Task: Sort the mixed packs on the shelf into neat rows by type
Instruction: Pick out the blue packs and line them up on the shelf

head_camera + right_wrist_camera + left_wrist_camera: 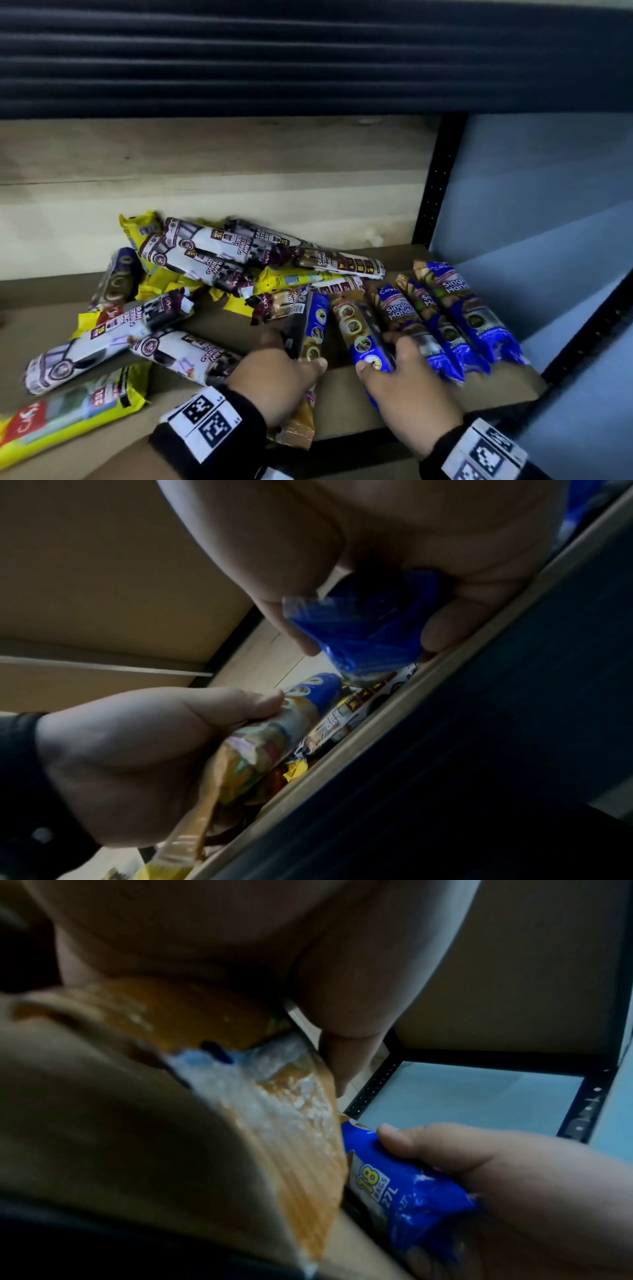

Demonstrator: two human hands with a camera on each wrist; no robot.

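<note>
A jumble of white-and-maroon drawstring-bag packs [205, 253] and yellow packs [78, 411] covers the left and middle of the wooden shelf [342, 404]. At the right, three blue packs [466, 308] lie side by side in a row. My left hand [274, 373] grips a blue-and-gold pack [306, 325], its gold end [291, 1150] close to the left wrist camera. My right hand [404, 380] grips another blue pack [363, 332] just left of the row, thumb and fingers wrapped round its near end [352, 631].
A black metal upright [435, 185] stands at the shelf's back right corner, with a pale blue wall [531, 192] beyond it. The underside of the upper shelf [308, 58] hangs dark overhead. Bare board shows between my two hands.
</note>
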